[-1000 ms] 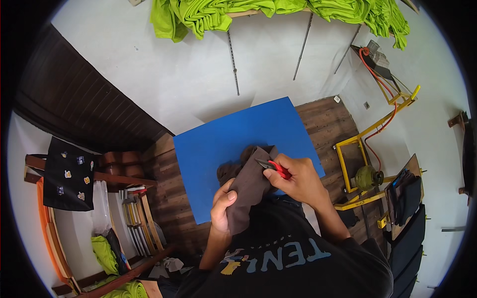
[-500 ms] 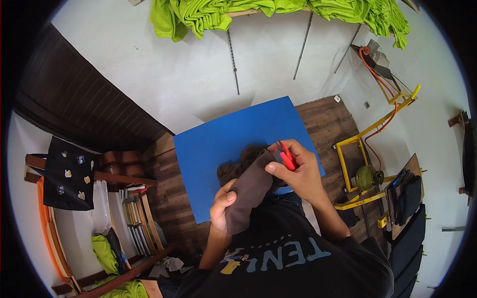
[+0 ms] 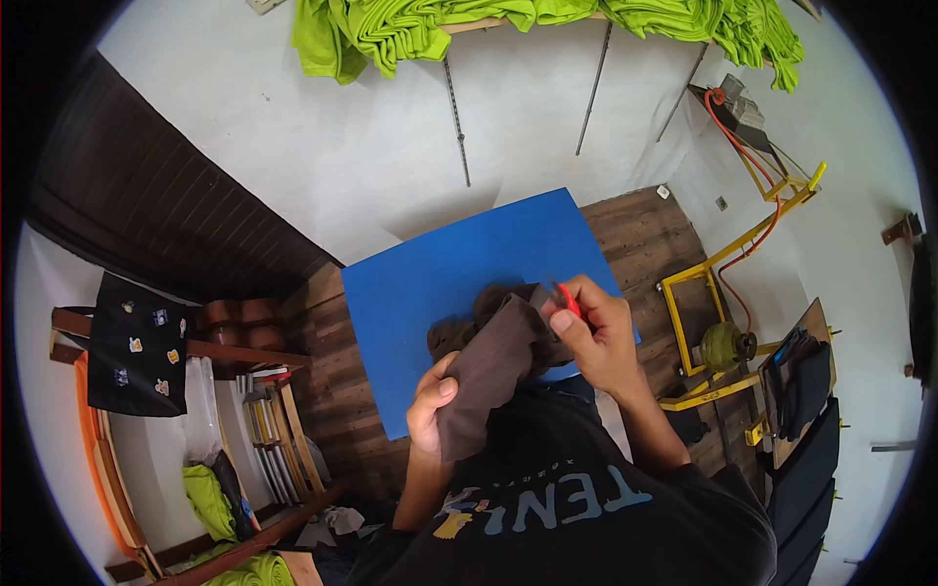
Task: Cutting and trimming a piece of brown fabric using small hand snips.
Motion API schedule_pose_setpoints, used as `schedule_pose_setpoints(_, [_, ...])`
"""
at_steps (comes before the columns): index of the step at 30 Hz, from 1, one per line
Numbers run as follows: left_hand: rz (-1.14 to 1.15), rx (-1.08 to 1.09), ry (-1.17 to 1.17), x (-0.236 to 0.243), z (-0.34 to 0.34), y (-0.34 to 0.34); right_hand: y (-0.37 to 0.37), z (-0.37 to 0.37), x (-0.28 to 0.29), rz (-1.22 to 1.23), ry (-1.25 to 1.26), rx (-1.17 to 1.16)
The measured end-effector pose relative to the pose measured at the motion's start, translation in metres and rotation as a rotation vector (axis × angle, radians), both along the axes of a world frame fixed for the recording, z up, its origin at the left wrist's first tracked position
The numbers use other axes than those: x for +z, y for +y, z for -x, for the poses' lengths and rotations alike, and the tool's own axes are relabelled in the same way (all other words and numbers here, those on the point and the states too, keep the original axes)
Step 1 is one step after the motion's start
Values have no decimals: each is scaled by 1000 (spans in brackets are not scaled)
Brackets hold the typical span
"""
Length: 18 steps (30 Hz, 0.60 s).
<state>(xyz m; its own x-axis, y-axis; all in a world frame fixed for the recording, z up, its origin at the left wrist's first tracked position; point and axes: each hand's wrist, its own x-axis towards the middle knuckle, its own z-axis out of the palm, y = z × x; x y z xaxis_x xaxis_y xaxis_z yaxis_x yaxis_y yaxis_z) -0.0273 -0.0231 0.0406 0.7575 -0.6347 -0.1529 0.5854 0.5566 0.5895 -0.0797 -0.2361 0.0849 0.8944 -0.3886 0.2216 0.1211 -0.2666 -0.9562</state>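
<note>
A dark brown cloth point(image 3: 485, 359) stretches slantwise between my hands, its far part lying bunched on the blue tabletop point(image 3: 430, 273). My left hand point(image 3: 428, 408) grips its lower-left edge, thumb on top. At the upper right, my right hand point(image 3: 603, 337) is closed round small red-handled snips point(image 3: 569, 299), whose metal tip points away from me beside the cloth's edge. Whether the fingers of that hand also pinch the cloth is hard to make out. Their blades are partly blurred.
Bright green folded garments point(image 3: 528, 14) fill a wall shelf beyond the table. A yellow metal frame point(image 3: 672, 327) with a green gas cylinder point(image 3: 725, 346) stands to the right. On the left, a black printed bag point(image 3: 137, 342) hangs by a rack of screen frames point(image 3: 278, 439).
My right hand has turned and shifted slightly right with the snips, off the cloth's upper corner. The cloth now lies flatter and wider between the hands; my left hand has barely moved.
</note>
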Motion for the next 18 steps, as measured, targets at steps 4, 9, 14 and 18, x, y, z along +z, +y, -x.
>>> schedule_pose_setpoints(4, [2,-12,5,6,-1,-1,-4,6,6,310,63,87])
schedule_pose_setpoints(9, [-39,-9,-20,8,0,-1,0,6,7,405,105,76])
schedule_pose_setpoints(14, [-49,-28,-77,2,-2,5,1,4,9,473,63,88])
schedule_pose_setpoints(18, [-55,-40,-111,1,-4,9,3,5,10,450,94,89])
